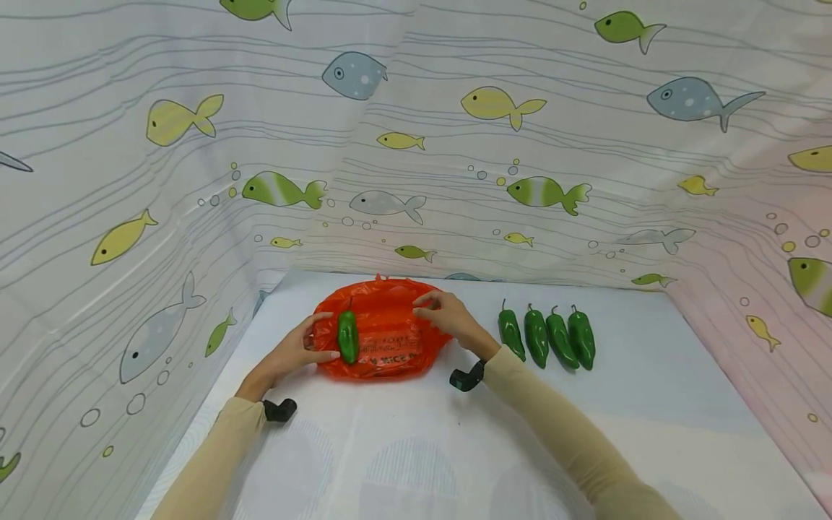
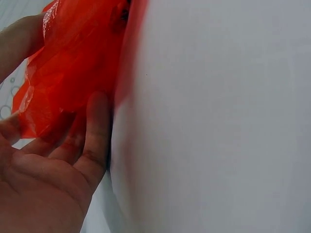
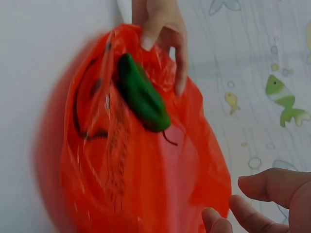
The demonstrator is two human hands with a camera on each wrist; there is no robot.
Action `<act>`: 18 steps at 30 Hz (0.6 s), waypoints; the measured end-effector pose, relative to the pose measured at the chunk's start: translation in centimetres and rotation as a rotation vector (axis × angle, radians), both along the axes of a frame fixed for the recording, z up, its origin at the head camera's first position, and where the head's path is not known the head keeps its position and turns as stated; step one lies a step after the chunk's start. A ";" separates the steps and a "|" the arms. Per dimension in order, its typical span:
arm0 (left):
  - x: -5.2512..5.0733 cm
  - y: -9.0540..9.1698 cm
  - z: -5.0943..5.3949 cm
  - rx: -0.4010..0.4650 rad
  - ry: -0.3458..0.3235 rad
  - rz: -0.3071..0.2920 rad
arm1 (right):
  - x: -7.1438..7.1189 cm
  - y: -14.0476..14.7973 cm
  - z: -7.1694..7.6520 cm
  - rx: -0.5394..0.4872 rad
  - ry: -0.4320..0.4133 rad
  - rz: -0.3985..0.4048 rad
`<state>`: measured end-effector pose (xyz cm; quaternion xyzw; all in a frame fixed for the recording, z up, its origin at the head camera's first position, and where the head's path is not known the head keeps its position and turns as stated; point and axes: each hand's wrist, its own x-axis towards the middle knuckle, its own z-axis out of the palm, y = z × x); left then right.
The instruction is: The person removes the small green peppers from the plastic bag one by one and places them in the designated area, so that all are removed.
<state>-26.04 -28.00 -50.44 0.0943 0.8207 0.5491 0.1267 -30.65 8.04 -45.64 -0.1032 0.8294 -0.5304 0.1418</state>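
Observation:
A crumpled red plastic bag [image 1: 390, 310] with dark printing lies on the white table. One green pepper [image 1: 348, 338] with a thin stem lies against the bag's left part; whether in the bag or on top, I cannot tell. My left hand [image 1: 295, 354] is at the bag's left edge, its thumb tip near the pepper. In the left wrist view, the fingers of that hand [image 2: 53, 174] touch the red plastic, partly behind it. Over the bag's right side is my right hand [image 1: 451, 318], fingers loosely bent, holding nothing. The right wrist view shows its fingertips [image 3: 240, 206] near the bag's edge.
Several green peppers [image 1: 547, 338] lie side by side, stems pointing away, to the right of the bag. The table [image 1: 650, 361] meets a fish-printed curtain [image 1: 442, 238] at the back and sides. Each wrist wears a black device [image 1: 281, 410].

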 end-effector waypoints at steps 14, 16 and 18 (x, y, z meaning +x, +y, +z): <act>0.0 -0.1 -0.2 0.000 0.001 -0.001 | 1.0 -6.2 -0.2 -0.008 -0.007 0.072; 0.0 -0.1 -0.2 0.001 0.000 0.001 | 1.1 -6.9 -0.4 -0.007 -0.012 0.078; -0.1 0.0 -0.2 0.002 0.003 -0.001 | 1.1 -7.6 -0.7 -0.007 -0.019 0.086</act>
